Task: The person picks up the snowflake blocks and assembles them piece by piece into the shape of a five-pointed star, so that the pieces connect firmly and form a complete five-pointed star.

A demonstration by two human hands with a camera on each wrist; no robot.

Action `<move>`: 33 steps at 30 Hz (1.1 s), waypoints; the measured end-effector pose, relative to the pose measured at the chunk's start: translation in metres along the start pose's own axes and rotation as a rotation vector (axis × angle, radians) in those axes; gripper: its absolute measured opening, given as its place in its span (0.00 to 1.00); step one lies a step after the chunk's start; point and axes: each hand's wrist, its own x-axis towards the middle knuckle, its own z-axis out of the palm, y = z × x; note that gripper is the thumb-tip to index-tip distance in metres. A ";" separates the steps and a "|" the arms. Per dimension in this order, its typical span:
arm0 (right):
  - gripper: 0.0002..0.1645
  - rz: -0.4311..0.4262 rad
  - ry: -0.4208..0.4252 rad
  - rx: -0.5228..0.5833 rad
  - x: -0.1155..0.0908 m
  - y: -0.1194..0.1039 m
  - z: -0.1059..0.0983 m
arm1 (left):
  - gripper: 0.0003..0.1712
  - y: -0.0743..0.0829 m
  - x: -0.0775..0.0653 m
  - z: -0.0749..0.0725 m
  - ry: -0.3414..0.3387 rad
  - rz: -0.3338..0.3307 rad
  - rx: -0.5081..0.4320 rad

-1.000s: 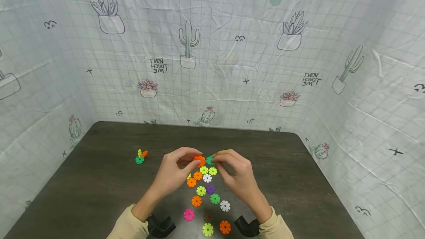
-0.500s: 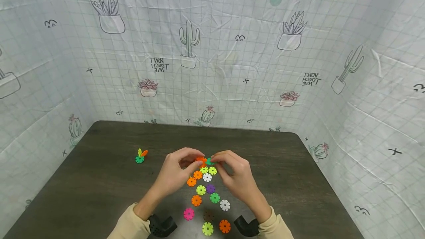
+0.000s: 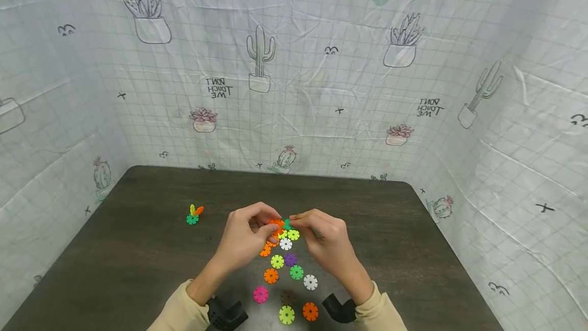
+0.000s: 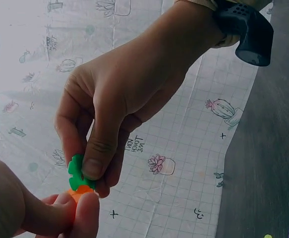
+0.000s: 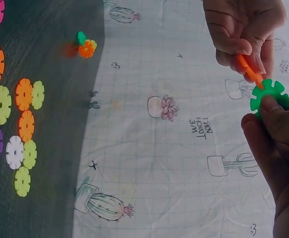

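Note:
Between the thumb and fingers of my left hand (image 3: 243,231) is an orange notched plastic disc (image 5: 252,70). My right hand (image 3: 325,235) pinches a green notched disc (image 5: 264,90) by its near side. Both are held up over the table, and the orange disc's edge meets the green one's rim, the two turned at an angle to each other. In the left wrist view the green disc (image 4: 76,172) stands right above the orange one, whose lower part is hidden by my left fingers.
Loose discs lie below the hands, including a white disc (image 3: 310,282), a pink disc (image 3: 261,294) and a purple disc (image 3: 290,259). A small joined cluster (image 3: 193,218) of green, yellow and orange discs stands at the left of the dark table (image 3: 138,249). Printed cloth (image 3: 303,91) hangs around.
The orange and green discs, apart one second ago, have come together edge to edge. My right hand has shifted slightly left, and the orange disc has turned.

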 end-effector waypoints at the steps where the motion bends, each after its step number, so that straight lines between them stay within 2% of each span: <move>1: 0.12 0.002 -0.003 0.000 0.000 0.000 0.000 | 0.06 0.000 0.000 0.000 0.001 -0.006 -0.002; 6: 0.17 -0.022 0.019 -0.005 0.000 -0.001 0.001 | 0.06 0.001 0.000 0.003 0.013 -0.030 -0.005; 10: 0.20 -0.045 0.043 -0.008 0.000 0.000 0.005 | 0.08 0.001 -0.001 0.007 0.053 -0.053 0.007; 14: 0.20 -0.067 0.026 -0.024 -0.001 0.000 0.010 | 0.12 0.002 -0.002 0.012 0.087 -0.085 0.039; 18: 0.20 -0.070 -0.001 -0.034 -0.006 0.001 0.011 | 0.13 0.000 -0.004 0.015 0.084 -0.106 0.055; 21: 0.18 -0.054 -0.020 -0.033 -0.008 0.001 0.011 | 0.12 -0.002 -0.005 0.015 0.076 -0.121 0.031; 25: 0.13 -0.042 -0.033 -0.037 -0.007 0.001 0.007 | 0.09 -0.005 -0.004 0.013 0.048 -0.107 0.002; 27: 0.11 -0.041 -0.035 -0.039 -0.007 0.001 0.006 | 0.08 -0.005 -0.003 0.011 0.028 -0.080 0.013; 33: 0.15 -0.048 -0.030 -0.035 -0.003 0.002 0.005 | 0.08 -0.003 -0.002 0.004 -0.007 -0.001 0.060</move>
